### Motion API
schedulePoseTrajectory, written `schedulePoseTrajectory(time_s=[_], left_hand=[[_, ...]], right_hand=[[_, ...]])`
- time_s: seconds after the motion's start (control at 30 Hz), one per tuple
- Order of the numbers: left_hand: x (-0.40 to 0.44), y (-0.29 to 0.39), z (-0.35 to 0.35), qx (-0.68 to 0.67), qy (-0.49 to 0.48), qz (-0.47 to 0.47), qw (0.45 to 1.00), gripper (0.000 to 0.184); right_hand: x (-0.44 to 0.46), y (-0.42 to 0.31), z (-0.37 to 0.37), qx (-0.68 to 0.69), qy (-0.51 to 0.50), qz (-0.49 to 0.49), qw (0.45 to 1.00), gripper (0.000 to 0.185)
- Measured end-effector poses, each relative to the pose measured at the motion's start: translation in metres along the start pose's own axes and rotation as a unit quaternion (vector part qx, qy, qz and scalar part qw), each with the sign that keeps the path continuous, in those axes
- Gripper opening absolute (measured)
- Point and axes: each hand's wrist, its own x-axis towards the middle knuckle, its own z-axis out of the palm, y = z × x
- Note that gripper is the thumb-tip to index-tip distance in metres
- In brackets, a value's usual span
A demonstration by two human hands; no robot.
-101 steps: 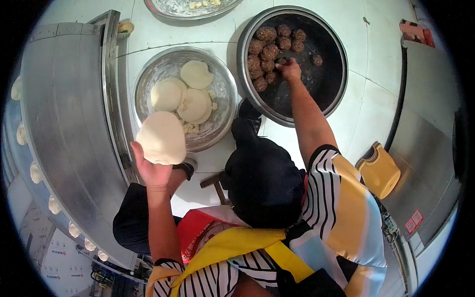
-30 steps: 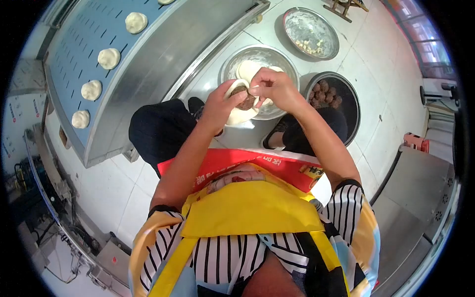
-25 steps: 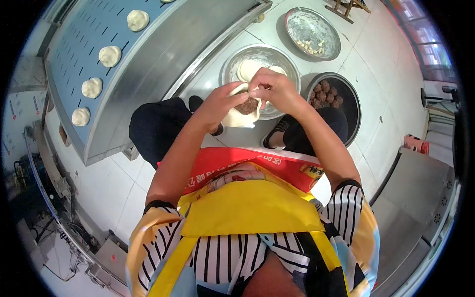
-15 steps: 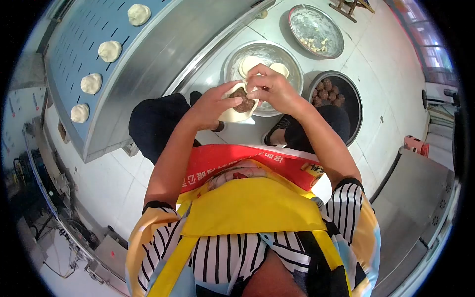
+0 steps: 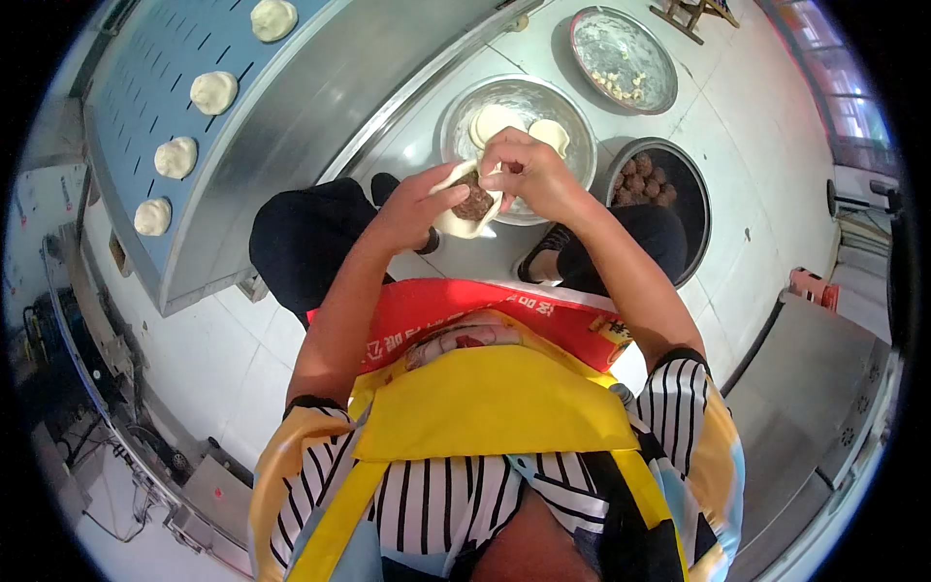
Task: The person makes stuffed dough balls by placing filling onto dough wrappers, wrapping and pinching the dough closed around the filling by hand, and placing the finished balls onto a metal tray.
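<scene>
A round dough wrapper point(image 5: 458, 225) is held between my hands above my lap, cupped around a brown ball of filling point(image 5: 473, 202). My left hand point(image 5: 412, 206) supports it from the left, its thumb lying against the filling and its fingers behind the dough. On the other side my right hand point(image 5: 535, 177) pinches the wrapper's upper right rim between thumb and fingers. The filling shows through the open top. Just beyond my hands, a steel bowl point(image 5: 575, 112) holds pale dough rounds point(image 5: 497, 122).
Several filled dough buns point(image 5: 213, 93) sit in a row on a slotted blue surface point(image 5: 126, 126) at left. A dark pan point(image 5: 694, 233) with several brown filling balls point(image 5: 640, 182) stands by my right knee. Farther off lies a metal tray point(image 5: 630, 44) with small pale bits.
The wrapper's near edge has risen closer around the filling. My right fingers have shifted slightly along the rim, and my left hand stays around the dough.
</scene>
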Motion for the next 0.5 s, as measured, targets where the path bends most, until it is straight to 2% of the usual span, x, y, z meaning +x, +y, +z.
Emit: schedulePoseTrajectory(time_s=[0.13, 0.23, 0.27, 0.37, 0.43, 0.5], left_hand=[[0.011, -0.009, -0.009, 0.06, -0.034, 0.068, 0.995, 0.044], [0.013, -0.002, -0.001, 0.161, 0.146, 0.06, 0.974, 0.044], [0.012, 0.0, 0.006, 0.119, 0.178, 0.035, 0.976, 0.043], [0.019, -0.025, 0.001, 0.301, 0.15, 0.206, 0.919, 0.039], [0.02, -0.026, -0.001, 0.31, 0.132, 0.203, 0.919, 0.037], [0.019, -0.024, -0.001, 0.31, 0.111, 0.189, 0.925, 0.036]], right_hand=[[0.003, 0.001, -0.005, -0.057, -0.048, 0.002, 0.997, 0.007], [0.002, 0.0, 0.001, -0.026, 0.069, 0.072, 0.995, 0.01], [0.002, 0.001, 0.001, -0.012, 0.066, 0.084, 0.994, 0.01], [0.001, 0.006, 0.005, 0.014, 0.049, 0.103, 0.993, 0.011], [0.003, 0.005, 0.005, 0.008, 0.034, 0.082, 0.996, 0.01], [0.003, 0.011, 0.007, -0.011, 0.037, 0.008, 0.999, 0.009]])
